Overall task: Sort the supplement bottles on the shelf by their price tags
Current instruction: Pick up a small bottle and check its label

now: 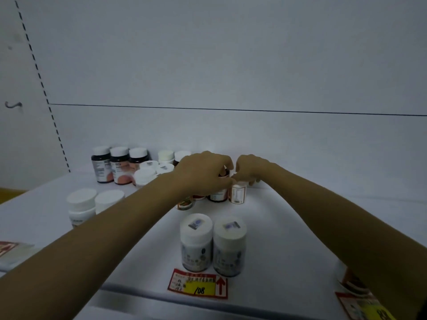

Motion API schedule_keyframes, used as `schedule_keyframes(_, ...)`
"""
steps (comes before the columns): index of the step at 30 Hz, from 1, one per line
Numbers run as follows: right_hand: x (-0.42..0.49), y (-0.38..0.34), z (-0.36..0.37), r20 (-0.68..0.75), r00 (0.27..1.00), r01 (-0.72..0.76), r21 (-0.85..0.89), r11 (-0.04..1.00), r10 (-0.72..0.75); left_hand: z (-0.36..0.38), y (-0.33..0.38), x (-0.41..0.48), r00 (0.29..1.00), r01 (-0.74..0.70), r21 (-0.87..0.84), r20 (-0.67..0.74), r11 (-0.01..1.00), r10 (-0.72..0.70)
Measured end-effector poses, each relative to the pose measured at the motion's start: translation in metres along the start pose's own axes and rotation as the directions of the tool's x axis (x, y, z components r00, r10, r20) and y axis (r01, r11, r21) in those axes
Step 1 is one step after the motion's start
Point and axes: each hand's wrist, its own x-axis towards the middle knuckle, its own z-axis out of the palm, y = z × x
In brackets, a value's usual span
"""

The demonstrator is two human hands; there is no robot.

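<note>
- Head view, mid-frame: the left hand [203, 174] is curling its fingers over a dark bottle [218, 197] in the cluster on the shelf [288, 227].
- The right hand [251, 169] is pinching the white cap of the small bottle [238, 194] just beside it.
- Both bottles are looking light, stiff and smooth (probably plastic), so gripping round the cap or body seems safest.
</note>
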Motion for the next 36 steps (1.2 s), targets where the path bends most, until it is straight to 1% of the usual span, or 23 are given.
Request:
schedule_keyframes(2, -0.001, 0.000, 0.000, 0.004, 1.000, -0.004, 0.039, 0.999, 0.004, 0.003, -0.001, 0.005, 1.000, 0.019, -0.014, 0.020, 1.000, -0.019)
schedule_keyframes(5, -0.013, 0.007, -0.019, -0.012, 0.999, 0.042, 0.098, 0.994, -0.041, 0.005, 0.003, 0.014, 0.997, 0.069, -0.023, 0.027, 0.997, -0.069)
schedule_keyframes(6, -0.022, 0.012, -0.030, -0.031, 0.997, 0.068, 0.157, 0.985, -0.064, 0.004, 0.007, 0.017, 0.996, 0.090, -0.056, 0.025, 0.994, -0.088)
schedule_keyframes(8, -0.045, 0.023, -0.054, -0.080, 0.990, 0.135, 0.298, 0.945, -0.116, 0.003, 0.018, 0.022, 0.990, 0.140, -0.218, 0.035, 0.966, -0.135)
schedule_keyframes(10, -0.071, 0.040, -0.077, -0.113, 0.979, 0.200, 0.417, 0.887, -0.168, 0.002, 0.033, 0.026, 0.985, 0.171, -0.412, 0.058, 0.895, -0.162)
schedule_keyframes(12, -0.099, 0.061, -0.096, -0.129, 0.968, 0.250, 0.513, 0.821, -0.214, 0.001, 0.053, 0.026, 0.989, 0.142, -0.522, 0.047, 0.841, -0.138)
schedule_keyframes(14, -0.125, 0.085, -0.106, -0.153, 0.959, 0.281, 0.601, 0.748, -0.237, 0.001, 0.080, 0.021, 0.991, 0.086, -0.596, -0.027, 0.798, -0.127)
schedule_keyframes(15, -0.138, 0.097, -0.108, -0.179, 0.955, 0.295, 0.646, 0.704, -0.236, 0.001, 0.095, 0.017, 0.986, 0.064, -0.622, -0.083, 0.781, -0.146)
schedule_keyframes(17, -0.160, 0.119, -0.105, -0.257, 0.946, 0.325, 0.740, 0.588, -0.199, 0.001, 0.128, 0.011, 0.956, 0.034, -0.673, -0.195, 0.739, -0.221)
schedule_keyframes(19, -0.179, 0.137, -0.096, -0.314, 0.936, 0.350, 0.802, 0.484, -0.158, 0.002, 0.159, 0.005, 0.919, 0.013, -0.726, -0.262, 0.688, -0.294)
schedule_keyframes(20, -0.189, 0.145, -0.089, -0.328, 0.932, 0.361, 0.806, 0.470, -0.154, 0.003, 0.173, 0.002, 0.905, 0.005, -0.737, -0.284, 0.676, -0.317)
schedule_keyframes(23, -0.213, 0.164, -0.069, -0.343, 0.918, 0.397, 0.776, 0.490, -0.200, 0.007, 0.210, -0.006, 0.861, 0.006, -0.741, -0.338, 0.672, -0.380)
schedule_keyframes(26, -0.234, 0.180, -0.051, -0.359, 0.909, 0.416, 0.771, 0.482, -0.211, 0.017, 0.240, -0.015, 0.834, -0.009, -0.740, -0.376, 0.672, -0.403)
schedule_keyframes(29, -0.253, 0.194, -0.042, -0.393, 0.899, 0.437, 0.769, 0.466, -0.195, 0.026, 0.264, -0.027, 0.838, -0.069, -0.759, -0.396, 0.647, -0.375)
schedule_keyframes(32, -0.268, 0.205, -0.036, -0.408, 0.896, 0.442, 0.779, 0.444, -0.176, 0.034, 0.282, -0.041, 0.870, -0.134, -0.802, -0.376, 0.582, -0.319)
schedule_keyframes(36, -0.281, 0.210, -0.027, -0.410, 0.894, 0.446, 0.781, 0.437, -0.179, 0.044, 0.294, -0.052, 0.844, -0.168, -0.847, -0.388, 0.504, -0.370)
